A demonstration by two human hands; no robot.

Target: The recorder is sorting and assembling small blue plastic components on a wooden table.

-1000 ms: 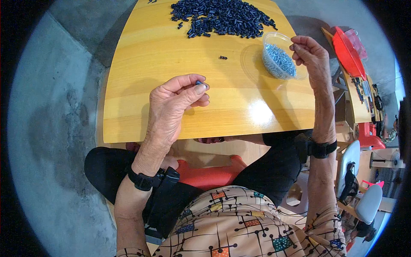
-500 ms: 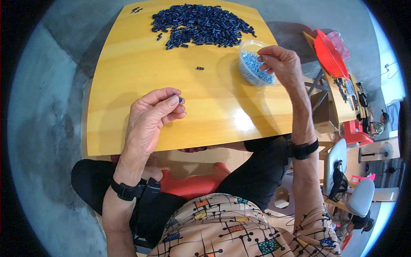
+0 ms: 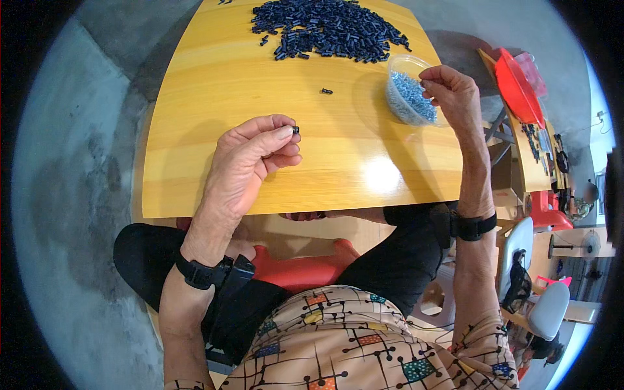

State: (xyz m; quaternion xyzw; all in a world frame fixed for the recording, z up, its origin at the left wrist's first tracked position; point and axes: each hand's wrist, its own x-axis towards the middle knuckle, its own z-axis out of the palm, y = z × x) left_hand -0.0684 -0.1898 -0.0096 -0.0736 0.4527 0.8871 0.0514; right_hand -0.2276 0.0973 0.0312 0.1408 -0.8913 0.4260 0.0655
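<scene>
My left hand (image 3: 255, 153) is raised above the near part of the table, thumb and fingers pinching a small black cylindrical piece (image 3: 296, 130), whose end sticks out past the fingertips. At the right side of the table, my right hand (image 3: 452, 92) hangs at the rim of a clear round plastic tub (image 3: 398, 65). Its thumb and forefinger are pressed together; whatever lies between them is too small to name. Small shiny silver-blue metal pieces (image 3: 411, 94) fill much of the tub. A single black piece (image 3: 327, 91) lies on the tabletop between my hands and the pile.
A large heap of black cylindrical pieces (image 3: 331, 29) covers the far part of the yellow table (image 3: 195, 175). Beyond the right edge, a red basin (image 3: 519, 88) sits on another table. Below are a red stool (image 3: 299, 270) and grey-seated chairs (image 3: 548, 305).
The view has shifted, so the table sits higher and further right. My right thumb and forefinger have come together by the tub's rim. My left hand still grips the black piece, now showing its end more.
</scene>
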